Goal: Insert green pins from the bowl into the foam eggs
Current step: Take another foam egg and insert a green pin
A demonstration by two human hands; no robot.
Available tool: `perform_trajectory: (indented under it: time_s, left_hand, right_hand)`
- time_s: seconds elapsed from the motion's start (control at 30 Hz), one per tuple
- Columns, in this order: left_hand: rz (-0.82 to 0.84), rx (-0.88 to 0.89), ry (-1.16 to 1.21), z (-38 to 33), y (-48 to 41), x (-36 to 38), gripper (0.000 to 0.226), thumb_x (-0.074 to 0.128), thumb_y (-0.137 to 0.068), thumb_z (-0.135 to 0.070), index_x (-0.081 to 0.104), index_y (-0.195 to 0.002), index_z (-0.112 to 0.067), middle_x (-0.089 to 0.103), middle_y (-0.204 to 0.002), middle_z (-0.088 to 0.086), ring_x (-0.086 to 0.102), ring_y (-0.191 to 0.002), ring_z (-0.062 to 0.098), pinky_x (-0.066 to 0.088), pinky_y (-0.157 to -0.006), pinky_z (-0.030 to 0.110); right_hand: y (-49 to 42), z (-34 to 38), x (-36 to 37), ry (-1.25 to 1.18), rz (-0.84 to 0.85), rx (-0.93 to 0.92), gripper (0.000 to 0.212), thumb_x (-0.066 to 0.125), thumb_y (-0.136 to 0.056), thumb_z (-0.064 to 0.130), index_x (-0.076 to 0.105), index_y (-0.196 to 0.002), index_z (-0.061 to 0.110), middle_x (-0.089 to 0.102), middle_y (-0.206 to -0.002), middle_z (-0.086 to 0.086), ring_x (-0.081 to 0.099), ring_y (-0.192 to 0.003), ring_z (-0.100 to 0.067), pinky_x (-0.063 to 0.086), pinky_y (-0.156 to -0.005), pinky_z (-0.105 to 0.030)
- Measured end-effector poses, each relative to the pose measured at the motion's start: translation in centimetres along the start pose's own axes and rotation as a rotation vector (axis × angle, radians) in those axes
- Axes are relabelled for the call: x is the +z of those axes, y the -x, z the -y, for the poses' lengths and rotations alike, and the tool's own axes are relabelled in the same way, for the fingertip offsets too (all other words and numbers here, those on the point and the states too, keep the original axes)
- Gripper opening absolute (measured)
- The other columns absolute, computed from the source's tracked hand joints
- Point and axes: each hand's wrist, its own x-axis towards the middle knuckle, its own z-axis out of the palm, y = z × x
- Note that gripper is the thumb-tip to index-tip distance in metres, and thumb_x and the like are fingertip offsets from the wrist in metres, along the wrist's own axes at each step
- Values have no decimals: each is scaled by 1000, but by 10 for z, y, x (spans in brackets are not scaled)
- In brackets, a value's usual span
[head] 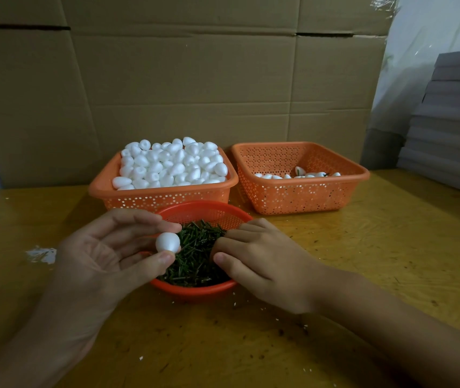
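We pinch 1 foam egg (168, 242) in left hand (103, 256), thumb against fingertips, over bowl (195, 290), judged ready for pinning. Right hand (259, 261) curls onto green pins (195, 259) in bowl; pin gripped or not, we cannot tell. On desk (377, 261) behind, 2 baskets: heaped basket (164, 200) feeds blank eggs, sparse basket (301, 198) takes pinned ones, too hidden to count.

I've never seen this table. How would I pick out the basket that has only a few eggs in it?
On the wooden table, before the cardboard wall, two square orange baskets stand side by side. Take the right basket. Its floor holds only a scattering of eggs, some showing green, whereas the left basket is heaped with plain white ones.
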Motion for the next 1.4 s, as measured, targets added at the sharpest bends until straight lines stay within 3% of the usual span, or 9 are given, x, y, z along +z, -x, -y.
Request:
perform_trajectory:
  time_s: [0.3, 0.57, 0.9, 1.1, 1.27, 1.4]
  left_hand:
    - [-4, -12, -20, -3, 2, 2, 67, 100, -56, -52, 76, -111, -22, 79, -111, 14, 76, -87, 19, 57, -59, 21]
    - [-1, 8, -47, 1, 2, 0, 66, 98, -60, -52, 76, -114, -22, 79, -111, 13, 75, -84, 15, 57, -59, 21]
    - [-15, 24, -85, -1, 4, 3, 49, 94, -64, -54, 82, -94, -16, 81, -105, 12, 74, -78, 16, 57, -60, 21]
    - [-39, 29, -101, 2, 2, 4, 20, 82, -72, -24, 82, -88, -12, 81, -95, 15, 72, -67, 22, 58, -59, 21]
    - [-70, 11, -76, 2, 0, 3, 23, 85, -72, -28, 80, -87, -11, 80, -95, 18, 73, -65, 26, 59, -58, 22]
    - [-76, -28, -54, -1, 1, 2, 52, 94, -62, -56, 80, -88, -13, 80, -97, 17, 75, -67, 28, 60, -60, 23]
  right_hand:
    - [0, 1, 0, 16, 3, 7, 38, 20, -110, 42, 54, -101, 26, 49, -88, 12, 47, -84, -11, 37, -95, -37]
    - [0, 0, 1, 8, -4, 2, 40, 20, -110, 42, 56, -103, 26, 48, -88, 13, 47, -84, -10, 37, -95, -36]
    - [0, 0, 1, 12, -2, 7, 37, 22, -111, 41, 54, -100, 27, 49, -88, 13, 46, -84, -10, 37, -95, -36]
    - [0, 0, 0, 14, -2, 7, 34, 26, -113, 38, 55, -100, 25, 50, -88, 12, 46, -84, -10, 37, -94, -36]
    - [0, 1, 0, 17, -6, 4, 35, 25, -112, 38, 55, -100, 26, 49, -88, 12, 47, -84, -10, 37, -94, -37]
    - [0, 0, 0, 22, -1, 7, 36, 24, -112, 40, 55, -100, 25, 49, -88, 11, 47, -84, -11, 37, -94, -37]
